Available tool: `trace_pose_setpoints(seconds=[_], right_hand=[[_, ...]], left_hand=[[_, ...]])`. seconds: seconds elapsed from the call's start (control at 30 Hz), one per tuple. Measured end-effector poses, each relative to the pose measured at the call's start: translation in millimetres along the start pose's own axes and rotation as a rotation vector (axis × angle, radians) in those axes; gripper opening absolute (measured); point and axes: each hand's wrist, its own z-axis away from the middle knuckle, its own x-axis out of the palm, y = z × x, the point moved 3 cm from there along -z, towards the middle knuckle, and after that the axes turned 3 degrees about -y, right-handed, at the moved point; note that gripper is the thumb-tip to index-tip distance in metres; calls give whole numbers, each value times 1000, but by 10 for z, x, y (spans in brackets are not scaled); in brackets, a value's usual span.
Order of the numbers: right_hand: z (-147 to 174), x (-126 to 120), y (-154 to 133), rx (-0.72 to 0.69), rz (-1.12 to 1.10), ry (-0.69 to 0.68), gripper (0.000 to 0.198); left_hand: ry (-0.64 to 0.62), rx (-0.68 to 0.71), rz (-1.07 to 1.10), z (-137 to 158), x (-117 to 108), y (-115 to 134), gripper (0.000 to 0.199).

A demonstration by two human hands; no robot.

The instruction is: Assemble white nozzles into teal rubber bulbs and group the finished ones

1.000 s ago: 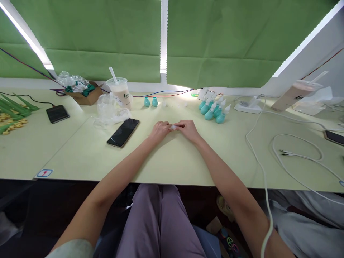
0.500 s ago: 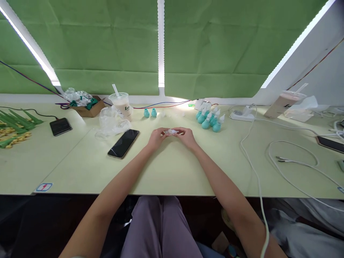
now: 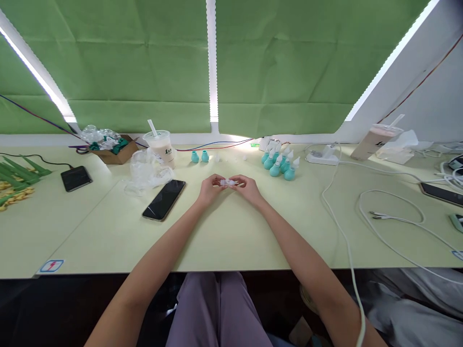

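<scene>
Above the middle of the table, my left hand [image 3: 209,191] and my right hand [image 3: 251,189] meet fingertip to fingertip. Between them is a small clear and white plastic nozzle piece [image 3: 227,182], pinched from both ends. Whether it is one part or two joined is too small to tell. Beyond my hands stand two teal rubber bulbs [image 3: 205,156] with open tops, and a small white part [image 3: 217,157] lies beside them. To the right, several teal bulbs with white pointed nozzles [image 3: 275,168] stand in a cluster.
A phone [image 3: 164,200] lies left of my hands, near a crumpled plastic bag [image 3: 146,168] and a drink cup [image 3: 161,147]. Further left are a small cardboard box [image 3: 121,153] and a black device [image 3: 76,179]. White cables [image 3: 334,212] and a power strip [image 3: 323,158] lie right.
The view has shifted slightly. My hands stay together, and the plastic piece between the fingertips shows a little more, with its angle slightly changed.
</scene>
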Motion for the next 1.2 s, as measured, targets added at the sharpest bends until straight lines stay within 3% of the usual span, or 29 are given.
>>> trace_pose_setpoints(seconds=[0.17,0.57,0.73,0.8,0.9,1.03,1.2], right_hand=[[-2,0,24,23,9,-8,24],[7,3,62,-12,192,38,17],[11,-4,46,-7,219,-36,22],[-61,-51,89,3,169,-61,25],[-281,-192,222,56,161,28,25],[-662,-355,393,183,429,193,25],[-1004,-328,502,291,583,264,28]], left_hand=[[-28,49,-91,5,-22,30,28],[-44,7,-109,26,-7,71,27],[-38,33,-111,11,-25,63,23],[-27,40,-102,3,-51,64,23],[-14,41,-96,-15,-87,52,22],[-4,33,-90,-46,-101,1,20],[20,24,-81,-74,-103,-62,20]])
